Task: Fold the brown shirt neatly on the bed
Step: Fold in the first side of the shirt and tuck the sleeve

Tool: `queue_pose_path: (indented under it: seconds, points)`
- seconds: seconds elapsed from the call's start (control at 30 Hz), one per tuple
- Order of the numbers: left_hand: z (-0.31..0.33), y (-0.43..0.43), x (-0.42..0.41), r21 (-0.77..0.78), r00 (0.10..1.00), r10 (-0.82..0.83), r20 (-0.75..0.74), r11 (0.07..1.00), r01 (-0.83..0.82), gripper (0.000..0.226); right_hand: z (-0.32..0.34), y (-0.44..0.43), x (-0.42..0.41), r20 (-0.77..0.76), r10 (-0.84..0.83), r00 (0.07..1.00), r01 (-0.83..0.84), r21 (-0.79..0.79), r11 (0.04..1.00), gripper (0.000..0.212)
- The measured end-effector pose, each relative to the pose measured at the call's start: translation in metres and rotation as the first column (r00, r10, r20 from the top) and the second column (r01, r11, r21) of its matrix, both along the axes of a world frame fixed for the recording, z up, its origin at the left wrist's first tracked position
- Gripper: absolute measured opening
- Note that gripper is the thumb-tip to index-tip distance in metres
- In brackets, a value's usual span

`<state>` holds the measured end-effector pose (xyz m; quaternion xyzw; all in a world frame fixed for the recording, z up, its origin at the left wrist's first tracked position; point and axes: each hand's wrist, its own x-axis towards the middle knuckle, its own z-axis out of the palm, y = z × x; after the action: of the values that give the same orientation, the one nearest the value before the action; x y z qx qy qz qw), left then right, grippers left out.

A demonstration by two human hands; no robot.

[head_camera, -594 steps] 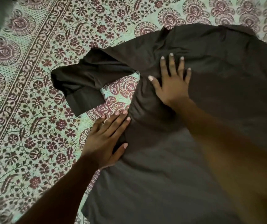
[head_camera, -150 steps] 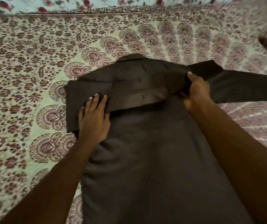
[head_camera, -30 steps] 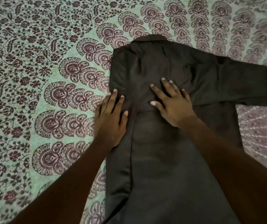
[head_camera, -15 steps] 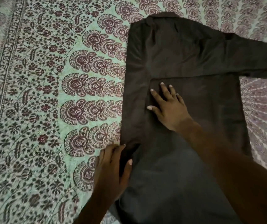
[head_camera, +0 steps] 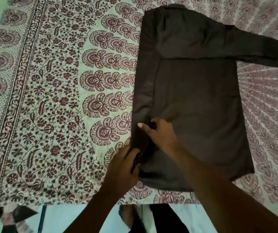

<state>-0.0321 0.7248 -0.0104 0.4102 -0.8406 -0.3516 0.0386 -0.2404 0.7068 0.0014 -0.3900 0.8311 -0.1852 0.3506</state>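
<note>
We find the brown shirt (head_camera: 193,101) lying flat on the bed (head_camera: 54,101), collar at 12 o'clock and hem at 6 o'clock. Its left side is folded inward as a narrow strip running down the left edge. The other sleeve (head_camera: 261,51) extends flat toward 3 o'clock.

Both hands work the shirt's lower left corner, at about 7 o'clock from its centre. The left hand (head_camera: 123,167) is pinched on the folded strip near the hem, fingers curled around the fabric edge. The right hand (head_camera: 160,133) sits just above it at 1 o'clock, thumb pointing toward 9 o'clock. Its fingers are curled onto the cloth, but we cannot tell whether they grip it or only press it. The two hands are close together, not touching.

The extended sleeve is cut off by the frame edge at 3 o'clock, so its cuff is not visible. The right forearm covers part of the hem. The dark fabric hides seams and buttons.

Compared with half a second ago, the right hand has moved down from mid-body toward the hem. The left hand has gone from resting on the strip to closing on it.

The patterned bedsheet surrounds the shirt, and the floor (head_camera: 77,217) shows at 6 o'clock.
</note>
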Motion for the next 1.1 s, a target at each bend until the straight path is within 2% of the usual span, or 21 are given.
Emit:
queue_pose_path:
  seconds: [0.1, 0.17, 0.23, 0.3, 0.4, 0.5, 0.6, 0.7, 0.8, 0.9, 0.97, 1.03, 1.1]
  points:
    - [-0.007, 0.015, -0.003, -0.020, 0.997, 0.074, 0.012, 0.997, -0.073, 0.051, 0.004, 0.015, 0.012, 0.163, -0.131, 0.978, 0.129, 0.023, 0.991, 0.034]
    - [-0.012, 0.024, -0.002, 0.022, 0.981, 0.193, -0.015, 0.981, -0.192, 0.047, -0.002, 0.026, 0.013, 0.335, -0.255, 0.907, 0.258, 0.038, 0.965, 0.028]
    - [-0.014, 0.031, 0.000, 0.076, 0.967, 0.252, -0.045, 0.966, -0.248, 0.038, -0.013, 0.037, 0.012, 0.388, -0.330, 0.861, 0.337, 0.053, 0.940, 0.029]
    - [-0.016, 0.035, 0.002, 0.055, 0.973, 0.222, -0.054, 0.974, -0.219, 0.033, -0.022, 0.045, 0.009, 0.398, -0.355, 0.846, 0.357, 0.071, 0.931, 0.031]
    - [-0.019, 0.036, 0.006, -0.015, 0.988, 0.149, -0.046, 0.989, -0.149, 0.028, -0.025, 0.051, 0.006, 0.421, -0.285, 0.861, 0.290, 0.055, 0.955, 0.034]
    - [-0.018, 0.035, 0.008, -0.057, 0.987, 0.122, -0.105, 0.990, -0.129, 0.019, -0.025, 0.054, 0.006, 0.362, -0.172, 0.916, 0.163, 0.055, 0.985, 0.040]
    - [-0.014, 0.034, 0.009, -0.108, 0.986, 0.094, -0.138, 0.988, -0.109, 0.012, -0.023, 0.051, 0.004, 0.354, -0.109, 0.929, 0.086, 0.079, 0.993, 0.042]
    - [-0.012, 0.035, 0.011, -0.080, 0.990, 0.075, -0.119, 0.993, -0.085, 0.014, -0.010, 0.050, 0.004, 0.380, -0.082, 0.921, 0.039, 0.120, 0.992, 0.036]
    - [-0.010, 0.040, 0.015, -0.119, 0.999, 0.046, -0.025, 0.992, -0.049, 0.029, -0.004, 0.057, 0.006, 0.413, -0.023, 0.911, -0.066, 0.200, 0.978, 0.038]
    - [-0.012, 0.044, 0.017, -0.130, 0.998, 0.000, 0.056, 0.991, 0.007, 0.039, -0.003, 0.068, 0.009, 0.442, -0.060, 0.895, -0.079, 0.291, 0.954, 0.036]
    - [-0.012, 0.046, 0.018, -0.189, 0.995, -0.027, 0.096, 0.981, 0.045, 0.028, 0.000, 0.072, 0.009, 0.424, -0.100, 0.900, -0.054, 0.336, 0.940, 0.038]
    - [-0.009, 0.046, 0.016, -0.266, 0.997, -0.035, 0.072, 0.962, 0.053, 0.015, 0.008, 0.070, 0.007, 0.396, -0.094, 0.913, -0.071, 0.383, 0.921, 0.039]
    - [-0.006, 0.041, 0.010, -0.311, 1.000, -0.013, 0.026, 0.950, 0.020, 0.021, 0.017, 0.066, 0.003, 0.356, -0.071, 0.932, -0.102, 0.444, 0.890, 0.042]
